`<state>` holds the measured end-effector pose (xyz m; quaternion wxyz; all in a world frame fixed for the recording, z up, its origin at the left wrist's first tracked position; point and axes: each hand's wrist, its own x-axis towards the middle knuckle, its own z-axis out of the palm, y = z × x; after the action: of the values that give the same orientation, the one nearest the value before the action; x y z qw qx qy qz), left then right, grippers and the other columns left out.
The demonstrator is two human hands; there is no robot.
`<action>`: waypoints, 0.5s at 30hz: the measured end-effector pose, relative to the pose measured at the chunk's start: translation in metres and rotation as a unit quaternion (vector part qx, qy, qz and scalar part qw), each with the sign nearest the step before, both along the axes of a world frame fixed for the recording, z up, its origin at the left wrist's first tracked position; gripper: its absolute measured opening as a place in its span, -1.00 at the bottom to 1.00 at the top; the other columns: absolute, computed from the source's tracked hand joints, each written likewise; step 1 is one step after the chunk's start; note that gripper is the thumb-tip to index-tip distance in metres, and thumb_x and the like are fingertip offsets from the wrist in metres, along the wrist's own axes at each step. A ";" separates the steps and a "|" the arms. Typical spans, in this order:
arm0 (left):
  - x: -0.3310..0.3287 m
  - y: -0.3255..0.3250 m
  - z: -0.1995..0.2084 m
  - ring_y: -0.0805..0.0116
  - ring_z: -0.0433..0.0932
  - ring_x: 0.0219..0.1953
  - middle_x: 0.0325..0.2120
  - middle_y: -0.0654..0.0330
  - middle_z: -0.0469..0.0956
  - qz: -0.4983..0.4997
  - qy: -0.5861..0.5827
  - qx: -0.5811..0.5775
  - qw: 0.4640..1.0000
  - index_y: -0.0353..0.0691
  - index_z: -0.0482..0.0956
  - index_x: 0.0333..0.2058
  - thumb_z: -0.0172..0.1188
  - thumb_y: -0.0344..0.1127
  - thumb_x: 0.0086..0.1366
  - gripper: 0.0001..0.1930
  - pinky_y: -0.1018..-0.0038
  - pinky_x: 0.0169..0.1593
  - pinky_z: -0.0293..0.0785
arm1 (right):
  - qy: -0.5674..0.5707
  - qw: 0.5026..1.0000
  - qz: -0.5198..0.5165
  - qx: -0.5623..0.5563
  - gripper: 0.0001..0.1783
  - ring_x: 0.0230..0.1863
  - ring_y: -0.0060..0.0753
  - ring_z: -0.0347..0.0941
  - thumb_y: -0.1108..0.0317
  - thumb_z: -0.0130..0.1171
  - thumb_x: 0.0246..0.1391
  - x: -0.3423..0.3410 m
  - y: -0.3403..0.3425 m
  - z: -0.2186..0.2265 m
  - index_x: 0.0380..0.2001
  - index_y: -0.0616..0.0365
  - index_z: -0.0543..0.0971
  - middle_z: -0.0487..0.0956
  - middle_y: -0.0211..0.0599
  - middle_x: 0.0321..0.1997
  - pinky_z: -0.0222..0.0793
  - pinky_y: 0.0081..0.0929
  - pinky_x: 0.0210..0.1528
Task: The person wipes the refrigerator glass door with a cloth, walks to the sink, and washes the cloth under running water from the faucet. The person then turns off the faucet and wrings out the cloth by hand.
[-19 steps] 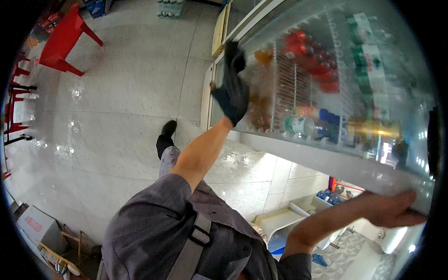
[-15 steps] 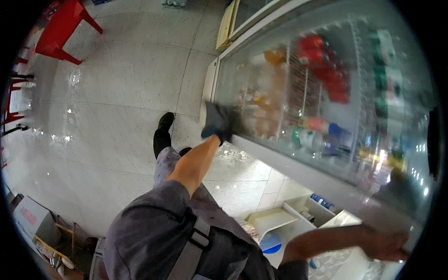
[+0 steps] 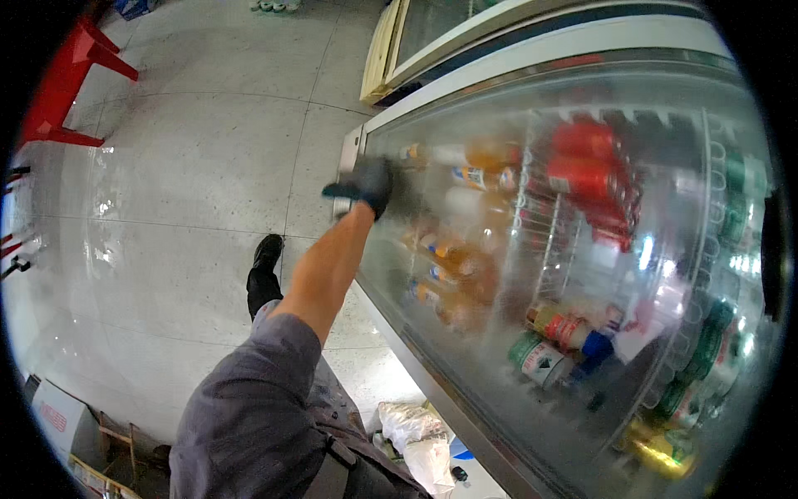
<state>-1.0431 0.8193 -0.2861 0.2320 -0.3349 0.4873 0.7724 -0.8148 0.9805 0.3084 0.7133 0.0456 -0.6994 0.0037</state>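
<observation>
My left hand (image 3: pixel 364 187), covered in dark blue-grey material that looks like a glove, lies against the glass door (image 3: pixel 465 349) of a drinks cooler, near its upper left corner. Its thumb sticks out to the left over the door's frame; the fingers are blurred against the glass. Behind the misted pane are red cans (image 3: pixel 586 170), amber bottles (image 3: pixel 457 299), and a green-and-white container (image 3: pixel 539 359) lying beside a blue-capped bottle (image 3: pixel 561 324). Green-and-white cans (image 3: pixel 711 341) show at the right. My right hand is out of view.
A second glass-fronted cooler (image 3: pixel 432 41) stands beyond this one. Red plastic furniture (image 3: pixel 75 79) is at the upper left on the pale tiled floor (image 3: pixel 191 158). At the lower left is a white box (image 3: pixel 62 416); crumpled pale bags (image 3: pixel 416 437) lie below the door's edge.
My right hand, formerly at the door's lower edge, has left the view. The glass door now fills more of the picture. My left hand has shifted slightly left and up along the pane.
</observation>
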 end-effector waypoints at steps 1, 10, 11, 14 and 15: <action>-0.027 0.002 0.024 0.12 0.42 0.13 0.03 -0.01 0.49 0.013 0.059 -0.018 0.998 -0.22 0.45 0.14 -0.14 -0.05 0.43 -0.52 0.27 0.30 0.18 | -0.001 1.000 -0.002 0.002 -0.18 0.15 -0.09 0.43 0.16 0.27 0.14 -0.001 -0.002 0.003 0.34 0.31 0.17 0.30 0.03 0.32 0.45 -0.27 0.14; 0.073 0.093 0.244 0.01 0.48 0.04 -0.04 -0.04 0.54 -0.060 0.520 -0.314 0.792 -0.25 0.48 0.10 -0.03 -0.16 0.34 -0.56 0.20 0.18 0.28 | 0.024 0.994 0.105 -0.037 -0.04 0.21 -0.10 0.37 0.05 0.29 0.14 0.043 0.003 0.014 0.39 0.38 0.07 0.22 0.06 0.40 0.40 -0.29 0.18; 0.105 0.095 0.249 0.00 0.48 0.03 -0.05 -0.04 0.54 -0.093 0.533 -0.346 0.767 -0.25 0.48 0.10 -0.01 -0.18 0.33 -0.57 0.19 0.17 0.29 | 0.025 0.990 0.129 -0.045 -0.02 0.21 -0.10 0.37 0.04 0.30 0.14 0.050 0.002 0.015 0.39 0.39 0.06 0.21 0.06 0.40 0.40 -0.29 0.18; 0.188 0.084 0.240 -0.03 0.50 0.00 -0.07 -0.05 0.56 -0.177 0.529 -0.436 0.706 -0.26 0.49 0.08 0.02 -0.22 0.30 -0.58 0.17 0.13 0.32 | 0.035 0.976 0.205 -0.070 0.03 0.23 -0.10 0.35 0.01 0.31 0.14 0.072 -0.001 0.013 0.41 0.41 0.03 0.18 0.06 0.43 0.38 -0.30 0.19; 0.212 0.072 0.236 -0.05 0.51 -0.01 -0.08 -0.06 0.56 -0.191 0.515 -0.477 0.686 -0.26 0.49 0.08 0.04 -0.23 0.29 -0.58 0.16 0.11 0.33 | 0.035 0.969 0.230 -0.080 0.04 0.23 -0.10 0.35 -0.01 0.31 0.14 0.083 -0.004 0.008 0.42 0.42 0.02 0.17 0.07 0.44 0.37 -0.30 0.20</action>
<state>-0.8311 0.8912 -0.0497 -0.1038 0.1500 0.8862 0.4258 -0.7313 0.9762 0.3166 0.7182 0.1481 -0.6424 0.2225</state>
